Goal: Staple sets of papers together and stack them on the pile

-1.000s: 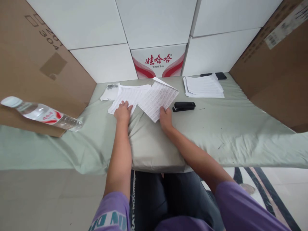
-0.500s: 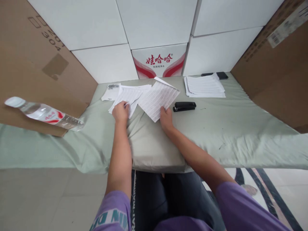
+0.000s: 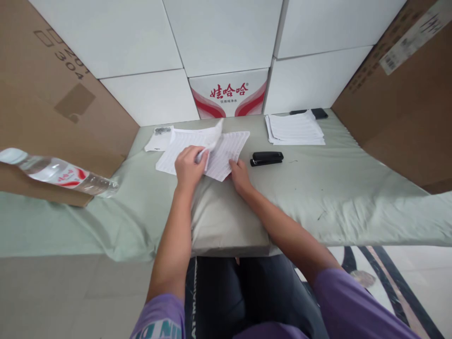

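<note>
Left hand [image 3: 189, 165] curled, fingers pinching — right hand [image 3: 239, 173] flat, arms forward.

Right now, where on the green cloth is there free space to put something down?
Bare cloth lies right of the stapler, below the paper stack, and between the bottle and the left hand. Around both hands, loose sheets crowd it.

Your single head camera looks forward and down, close over the table [image 3: 318, 188] and your forearms.
</note>
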Demonstrator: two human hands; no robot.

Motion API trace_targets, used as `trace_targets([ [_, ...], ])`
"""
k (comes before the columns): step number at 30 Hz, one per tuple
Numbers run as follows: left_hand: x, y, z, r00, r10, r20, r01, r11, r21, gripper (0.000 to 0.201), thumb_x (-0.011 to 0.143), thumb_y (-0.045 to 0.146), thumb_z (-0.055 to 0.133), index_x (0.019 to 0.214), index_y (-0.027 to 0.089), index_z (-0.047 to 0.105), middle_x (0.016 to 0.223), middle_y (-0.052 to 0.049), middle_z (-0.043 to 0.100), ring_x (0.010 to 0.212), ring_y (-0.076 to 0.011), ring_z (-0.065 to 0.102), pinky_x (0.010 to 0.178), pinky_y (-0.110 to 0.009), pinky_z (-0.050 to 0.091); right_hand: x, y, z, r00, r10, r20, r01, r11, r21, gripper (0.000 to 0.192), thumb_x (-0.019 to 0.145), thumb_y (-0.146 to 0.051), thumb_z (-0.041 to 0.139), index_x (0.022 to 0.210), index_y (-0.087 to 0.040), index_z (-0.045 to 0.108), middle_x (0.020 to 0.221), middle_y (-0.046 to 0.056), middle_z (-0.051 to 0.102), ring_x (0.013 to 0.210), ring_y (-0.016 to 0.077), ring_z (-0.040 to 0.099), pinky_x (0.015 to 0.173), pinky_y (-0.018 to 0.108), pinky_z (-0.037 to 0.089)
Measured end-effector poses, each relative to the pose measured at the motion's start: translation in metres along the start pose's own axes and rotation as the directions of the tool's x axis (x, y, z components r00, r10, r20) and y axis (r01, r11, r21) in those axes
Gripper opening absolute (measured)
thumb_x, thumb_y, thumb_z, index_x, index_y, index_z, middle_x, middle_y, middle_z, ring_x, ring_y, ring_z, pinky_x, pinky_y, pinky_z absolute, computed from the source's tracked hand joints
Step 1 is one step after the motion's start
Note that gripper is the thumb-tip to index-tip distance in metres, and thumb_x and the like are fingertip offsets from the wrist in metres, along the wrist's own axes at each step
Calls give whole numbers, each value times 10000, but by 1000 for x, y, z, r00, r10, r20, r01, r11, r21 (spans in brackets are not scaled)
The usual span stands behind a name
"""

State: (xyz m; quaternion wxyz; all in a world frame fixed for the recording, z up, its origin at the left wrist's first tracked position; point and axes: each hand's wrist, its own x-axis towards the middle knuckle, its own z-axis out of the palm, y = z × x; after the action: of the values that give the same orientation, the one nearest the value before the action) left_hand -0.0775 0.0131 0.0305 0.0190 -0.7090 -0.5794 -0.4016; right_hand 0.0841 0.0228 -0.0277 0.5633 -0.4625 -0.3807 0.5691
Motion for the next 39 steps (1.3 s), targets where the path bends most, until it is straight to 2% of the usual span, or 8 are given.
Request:
trace_targets([
  [6, -8, 18, 15, 935, 210, 286, -163, 970, -179, 309, 930, 427, 556, 1084, 225, 733, 1143, -74, 722, 1119, -251, 623, 1019, -382, 444, 8, 0, -3, 993, 80, 92, -92, 986, 139, 453, 900, -566, 471, 981, -172, 679, 759, 46, 708, 874, 238, 710, 784, 421, 596],
  [12, -9, 15, 26, 923, 226, 311, -157, 961, -229, 338, 956, 389, 501, 1181, 246, 709, 1295, -66, 659, 1207, -250, 573, 1076, -415, 419, 5, 3, -3, 988, -55, 143, 45, 996, 78, 496, 809, -573, 640, 1086, -164, 692, 945, 64, 745, 941, 232, 705, 861, 392, 576],
  [14, -6, 7, 29, 951, 166, 262, -108, 968, -225, 328, 952, 375, 509, 1178, 242, 707, 1315, -73, 642, 1240, -246, 553, 1105, -421, 395, 5, 3, -3, 989, -87, 119, 76, 992, 98, 450, 806, -513, 674, 1077, -155, 701, 1007, 90, 747, 998, 249, 700, 936, 425, 549],
  [17, -1, -14, 33, 991, -93, 94, 114, 961, -253, 428, 874, 387, 632, 1267, 217, 645, 1372, -114, 594, 1308, -276, 509, 1116, -446, 387, 3, -1, -3, 995, -49, 91, 38, 992, 119, 370, 842, -470, 650, 1022, -153, 712, 1022, 115, 751, 1034, 276, 695, 984, 469, 525],
  [22, 3, -43, 37, 907, -351, 235, 419, 684, -598, 451, 840, 496, 651, 1138, 160, 671, 1010, -107, 731, 1007, -256, 682, 867, -384, 555, 0, -14, -9, 976, -109, 188, 93, 992, 90, 355, 838, -500, 648, 985, -184, 716, 1028, 89, 751, 1016, 276, 691, 979, 478, 532],
  [28, 4, -35, 53, 849, -527, -33, 287, 513, -809, 484, 851, 592, 607, 1101, 180, 652, 1146, -104, 718, 1149, -215, 645, 963, -328, 515, 1, -14, -12, 951, -67, 302, 63, 998, 22, 446, 752, -516, 727, 1029, -167, 714, 1022, 103, 745, 876, 257, 707, 752, 434, 601],
  [34, -1, -14, 63, 815, -572, 95, 270, 230, -935, 507, 750, 568, 752, 1092, 208, 647, 1161, -90, 713, 1103, -221, 672, 943, -335, 532, 0, -11, -7, 960, -160, 228, 153, 987, 45, 563, 777, -560, 698, 1227, -225, 647, 1182, 102, 701, 1069, 280, 678, 820, 434, 603],
  [39, 4, -26, 47, 774, -631, 42, 257, 252, -933, 570, 677, 442, 847, 1169, 248, 633, 1142, -56, 719, 1062, -196, 680, 925, -303, 533, -12, -47, -44, 918, -312, 244, 381, 865, -326, 370, 828, -387, 650, 1146, -213, 720, 1203, 86, 710, 1196, 311, 623, 1035, 493, 485],
])
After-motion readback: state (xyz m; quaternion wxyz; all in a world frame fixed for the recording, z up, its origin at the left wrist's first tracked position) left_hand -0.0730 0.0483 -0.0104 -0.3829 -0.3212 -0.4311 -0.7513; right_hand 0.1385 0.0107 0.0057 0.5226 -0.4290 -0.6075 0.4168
